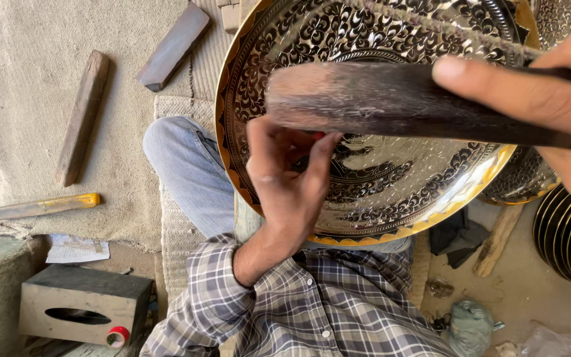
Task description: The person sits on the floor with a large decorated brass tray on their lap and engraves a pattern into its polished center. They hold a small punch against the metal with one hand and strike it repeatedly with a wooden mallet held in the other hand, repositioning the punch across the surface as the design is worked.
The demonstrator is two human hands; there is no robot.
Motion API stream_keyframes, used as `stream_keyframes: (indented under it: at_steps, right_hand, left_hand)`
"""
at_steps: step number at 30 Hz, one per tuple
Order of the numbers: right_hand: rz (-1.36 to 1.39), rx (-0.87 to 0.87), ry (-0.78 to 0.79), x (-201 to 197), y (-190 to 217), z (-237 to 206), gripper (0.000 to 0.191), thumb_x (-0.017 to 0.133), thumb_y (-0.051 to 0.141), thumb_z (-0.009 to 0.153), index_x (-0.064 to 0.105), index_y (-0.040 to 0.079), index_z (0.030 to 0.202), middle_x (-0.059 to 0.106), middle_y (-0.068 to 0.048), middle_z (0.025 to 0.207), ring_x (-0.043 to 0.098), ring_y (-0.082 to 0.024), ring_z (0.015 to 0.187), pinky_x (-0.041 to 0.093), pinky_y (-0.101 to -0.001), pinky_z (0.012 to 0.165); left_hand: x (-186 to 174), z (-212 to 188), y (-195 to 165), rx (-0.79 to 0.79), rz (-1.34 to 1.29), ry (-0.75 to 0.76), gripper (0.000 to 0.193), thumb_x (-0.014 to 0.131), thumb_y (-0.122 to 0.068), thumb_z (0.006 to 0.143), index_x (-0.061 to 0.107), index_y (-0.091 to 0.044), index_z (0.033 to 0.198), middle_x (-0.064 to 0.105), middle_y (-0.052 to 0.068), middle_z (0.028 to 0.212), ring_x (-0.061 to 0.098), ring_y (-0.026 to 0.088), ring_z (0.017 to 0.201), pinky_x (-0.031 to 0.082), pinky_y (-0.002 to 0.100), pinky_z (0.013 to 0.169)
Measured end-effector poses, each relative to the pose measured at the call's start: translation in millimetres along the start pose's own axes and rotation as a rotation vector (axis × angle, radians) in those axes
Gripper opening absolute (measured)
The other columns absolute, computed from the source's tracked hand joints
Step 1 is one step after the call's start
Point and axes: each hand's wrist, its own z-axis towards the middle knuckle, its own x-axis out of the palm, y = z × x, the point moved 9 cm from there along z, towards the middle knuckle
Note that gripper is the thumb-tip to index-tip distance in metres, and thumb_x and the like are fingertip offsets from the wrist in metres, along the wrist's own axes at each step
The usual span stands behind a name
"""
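We see a large engraved brass tray (pixel 391 172) resting on our lap. Our left hand (pixel 289 175) pinches a small tool against its centre; our right hand (pixel 550 99) grips a dark wooden mallet (pixel 378 99) above the tray. Left of the tray, wooden sticks (pixel 84 119) lie on matting.

Grey box (pixel 84 309) with dark oval slot low at left; white printed paper (pixel 77 249) lying flat just above it

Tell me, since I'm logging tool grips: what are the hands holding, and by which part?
The right hand grips a dark wooden mallet by its handle end. The left hand pinches a small tool against the engraved metal plate; the tool is mostly hidden.
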Motion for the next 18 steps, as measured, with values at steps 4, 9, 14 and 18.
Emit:
stream_keyframes:
  at_steps: [4,9,14,18]
  right_hand:
    - [0.176,0.011,-0.008,-3.7,-5.1,1.4,0.057,0.063,-0.009,0.094,0.057,0.012,0.146,0.073,-0.012,0.105,0.06,-0.013,0.067,0.053,-0.0269,0.068]
    - [0.727,0.339,0.176,26.7,-30.7,-0.5,0.038,0.059,0.007,0.101,0.066,0.013,0.138,0.076,-0.008,0.101,0.063,-0.006,0.058,0.053,-0.0189,0.06]
    - [1.13,0.748,0.115,40.7,-52.3,-5.4,0.031,0.052,0.014,0.108,0.072,0.0,0.127,0.076,-0.016,0.098,0.069,-0.016,0.07,0.056,-0.0241,0.067]
    - [0.75,0.543,0.187,24.6,-43.8,9.2,0.029,0.052,0.012,0.107,0.07,-0.001,0.126,0.075,-0.016,0.097,0.069,-0.017,0.068,0.057,-0.0257,0.068]
  left_hand:
    - [-5.4,-5.0,5.6,-0.042,-0.153,-0.069,0.038,0.073,0.005,0.104,0.043,-0.005,0.126,0.069,0.01,0.108,0.073,0.01,0.093,0.064,0.021,0.081]
    - [-4.0,-12.6,-1.9,-0.003,-0.023,-0.066,0.039,0.074,0.005,0.104,0.043,-0.006,0.124,0.066,0.009,0.106,0.069,0.009,0.088,0.061,0.021,0.076]
    - [-4.5,-10.2,-2.0,-0.014,-0.014,-0.086,0.037,0.073,0.005,0.104,0.043,-0.005,0.122,0.065,0.009,0.107,0.068,0.009,0.086,0.059,0.02,0.072]
    - [-3.4,-6.6,-5.1,0.051,0.0,-0.082,0.037,0.073,0.004,0.104,0.041,-0.007,0.12,0.064,0.009,0.11,0.068,0.007,0.083,0.061,0.019,0.069]
